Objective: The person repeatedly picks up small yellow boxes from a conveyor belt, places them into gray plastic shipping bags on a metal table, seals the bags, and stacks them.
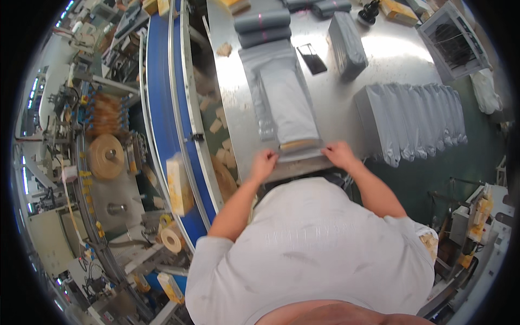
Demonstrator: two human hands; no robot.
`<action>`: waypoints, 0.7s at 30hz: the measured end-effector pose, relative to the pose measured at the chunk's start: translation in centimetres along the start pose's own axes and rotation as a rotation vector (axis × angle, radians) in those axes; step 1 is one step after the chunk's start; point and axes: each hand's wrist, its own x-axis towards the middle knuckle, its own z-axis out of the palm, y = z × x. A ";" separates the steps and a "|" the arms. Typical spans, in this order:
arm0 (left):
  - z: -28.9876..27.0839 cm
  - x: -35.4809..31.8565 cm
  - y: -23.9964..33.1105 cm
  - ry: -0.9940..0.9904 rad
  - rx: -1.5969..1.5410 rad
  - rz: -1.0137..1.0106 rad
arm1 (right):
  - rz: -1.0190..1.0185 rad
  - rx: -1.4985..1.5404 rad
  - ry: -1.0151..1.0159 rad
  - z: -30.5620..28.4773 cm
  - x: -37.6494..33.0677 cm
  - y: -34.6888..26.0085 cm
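Note:
A grey plastic mailing bag lies lengthwise on the metal table, its near end toward me. At that end its mouth shows a strip of yellowish packaging inside. My left hand pinches the left corner of the bag's mouth. The right corner is gripped by the closed fingers of my right hand. Beneath the filled bag, flat grey bags stick out on the left and at the far end.
Several filled grey bags stand in a row at the table's right edge. Beyond lie a grey bag pack, a phone and grey rolls. A blue conveyor with a yellow-white package runs along the left, beside machinery.

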 end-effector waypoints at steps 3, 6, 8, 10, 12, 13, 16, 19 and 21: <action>-0.1 -0.1 -0.5 0.003 0.207 0.158 | -0.175 -0.414 -0.477 -3.8 0.1 -6.5; 0.5 -0.9 -0.4 0.159 0.149 0.135 | -0.497 -0.057 -0.290 -0.1 1.1 -8.3; 1.3 -1.5 -1.1 0.212 -0.012 0.048 | -0.450 0.016 -0.150 2.3 2.6 -9.3; 2.1 -1.8 -1.8 0.253 -0.127 0.011 | -0.139 -0.232 -0.179 3.5 4.1 -11.4; 2.0 -1.7 -2.1 0.314 -0.123 0.106 | -0.335 -0.044 -0.109 4.5 4.0 -12.3; 1.9 -1.6 -2.2 0.352 -0.062 0.216 | -0.429 0.052 -0.072 5.0 4.0 -12.8; 1.7 -1.6 -2.1 0.340 0.042 0.323 | -0.504 0.107 -0.011 6.6 4.4 -13.4; 1.5 -1.5 -2.5 0.294 0.073 0.298 | -0.536 0.141 -0.048 6.8 3.4 -12.3; 1.2 -1.7 -2.6 0.252 0.042 0.257 | -0.521 0.168 -0.053 6.8 1.2 -9.6</action>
